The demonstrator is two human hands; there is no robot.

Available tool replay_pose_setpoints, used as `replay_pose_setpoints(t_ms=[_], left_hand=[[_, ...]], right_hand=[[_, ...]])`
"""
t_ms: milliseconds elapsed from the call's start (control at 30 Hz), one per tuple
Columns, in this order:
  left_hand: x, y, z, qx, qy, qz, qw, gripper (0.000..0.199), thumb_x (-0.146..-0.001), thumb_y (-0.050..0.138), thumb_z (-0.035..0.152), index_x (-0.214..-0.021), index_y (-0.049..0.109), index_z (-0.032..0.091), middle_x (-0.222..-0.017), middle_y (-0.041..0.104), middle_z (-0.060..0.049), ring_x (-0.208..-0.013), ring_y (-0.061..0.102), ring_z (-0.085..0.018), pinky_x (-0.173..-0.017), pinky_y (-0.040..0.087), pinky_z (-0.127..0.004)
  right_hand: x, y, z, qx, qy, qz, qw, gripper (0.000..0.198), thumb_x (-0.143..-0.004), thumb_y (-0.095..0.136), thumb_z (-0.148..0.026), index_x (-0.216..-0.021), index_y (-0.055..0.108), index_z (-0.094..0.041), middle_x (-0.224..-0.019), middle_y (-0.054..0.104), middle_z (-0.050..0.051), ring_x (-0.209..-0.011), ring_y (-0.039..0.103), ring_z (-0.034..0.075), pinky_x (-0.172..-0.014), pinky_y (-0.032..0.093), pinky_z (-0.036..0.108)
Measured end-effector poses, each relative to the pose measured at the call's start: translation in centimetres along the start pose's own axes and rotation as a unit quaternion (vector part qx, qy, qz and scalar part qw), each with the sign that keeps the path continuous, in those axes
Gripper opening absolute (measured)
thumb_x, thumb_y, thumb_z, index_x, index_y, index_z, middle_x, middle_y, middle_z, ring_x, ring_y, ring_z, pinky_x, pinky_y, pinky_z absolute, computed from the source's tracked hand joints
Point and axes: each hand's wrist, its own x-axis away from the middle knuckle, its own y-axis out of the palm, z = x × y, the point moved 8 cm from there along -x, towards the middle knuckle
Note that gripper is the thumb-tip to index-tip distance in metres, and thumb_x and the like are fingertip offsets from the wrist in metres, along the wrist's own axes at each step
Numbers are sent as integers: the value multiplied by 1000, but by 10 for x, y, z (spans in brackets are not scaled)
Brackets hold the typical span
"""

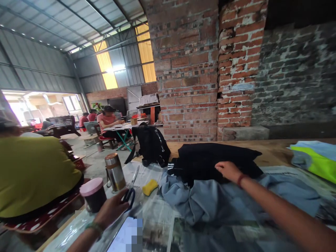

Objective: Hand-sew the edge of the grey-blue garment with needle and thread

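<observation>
Some scissors (pixel 133 186) — axis fore-and-aft, tips away

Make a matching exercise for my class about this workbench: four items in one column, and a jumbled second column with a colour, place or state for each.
Column one
1. Scissors
2. Lidded cup
3. Backpack
4. Right hand

Column two
A. At the black cloth
B. Dark below, with a pink top
C. Handles at the fingers of the left hand, blades pointing away from the person
D. Black, with a strap hanging at its side

Right pairs: 1-C, 2-B, 3-D, 4-A
</observation>
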Motion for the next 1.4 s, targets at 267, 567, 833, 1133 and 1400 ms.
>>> replay_pose_setpoints(t_ms=[267, 567, 833, 1133, 1400], left_hand=[[-61, 26, -50, -188, -3, -42, 981, 23, -68, 55, 29, -84, 66, 17, -72, 67, 0, -72, 60, -21, -60, 37, -22], [-51, 26, -46, -233, 34, 4, 972, 35, -79, 39, 36, -94, 63, 14, -90, 65, -10, -83, 60, -25, -76, 42, -32], [17, 34, 14, -186, 157, 48, 969, 39, -77, 46, 43, -101, 63, 18, -111, 58, -10, -80, 63, -20, -71, 50, -26], [120, 104, 100, 82, 241, -66, 965, 27, -80, 52, 35, -101, 64, 24, -108, 60, -7, -77, 63, -14, -59, 52, -17], [180, 160, 244, 336, 280, -184, 880, 57, -74, 56, 41, -127, 44, 25, -138, 33, -9, -113, 47, -25, -78, 51, -30]], right_hand=[[-63, 29, 37, 187, 28, -69, 980, 16, -67, 59, -10, -78, 70, -12, -89, 65, 16, -89, 60, 25, -72, 41, 28], [-65, 45, 39, 260, 7, -123, 958, 27, -55, 62, 3, -78, 70, -8, -85, 66, 18, -87, 61, 27, -69, 43, 28], [-43, 45, 32, 268, -14, -107, 957, 27, -64, 58, 0, -89, 67, -7, -88, 64, 18, -85, 62, 25, -64, 42, 26], [21, -54, 34, 222, -20, -8, 975, 21, -85, 37, -19, -90, 57, -17, -88, 62, 10, -80, 60, 21, -64, 42, 29], [230, -135, -12, -504, -17, 90, 859, 24, -80, 49, -45, -85, 44, -22, -66, 53, 0, -42, 48, 12, -36, 40, 24]])
